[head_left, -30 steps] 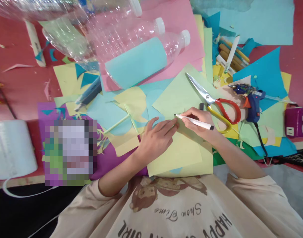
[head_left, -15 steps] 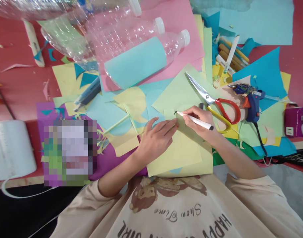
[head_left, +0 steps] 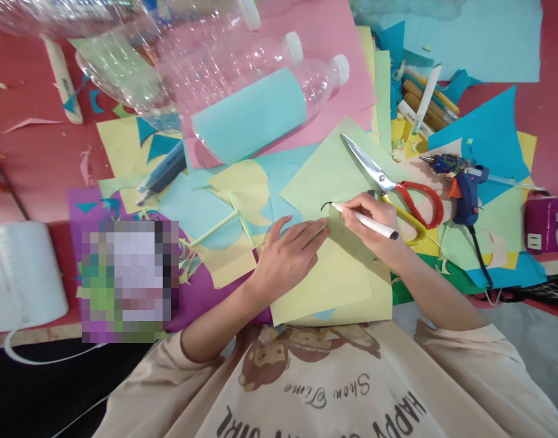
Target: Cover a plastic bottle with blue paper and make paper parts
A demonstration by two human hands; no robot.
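Between the thumb and fingers of my right hand [head_left: 373,226] is a white marker [head_left: 369,225] with a black end. Its tip touches pale paper, at the right end of a short curved black line [head_left: 325,205]. My left hand [head_left: 293,250] lies flat with fingers outstretched, pressing on the pale yellow paper [head_left: 333,280] just left of the marker tip. A pale green sheet [head_left: 315,170] lies under and beyond the drawn line. Scissors [head_left: 388,182] with red and yellow handles rest partly open right beside my right hand, which covers part of the yellow handle.
Several clear plastic bottles lie at the back, one wrapped in light blue paper [head_left: 255,115]. On the right are a blue glue gun [head_left: 465,194], a pile of markers [head_left: 427,100] and a purple box [head_left: 547,225]. A white device [head_left: 25,274] stands at left, near a blurred-out patch.
My right hand and the marker have slid slightly right, and the black line has grown from a small mark into a curve. My left hand stays in place.
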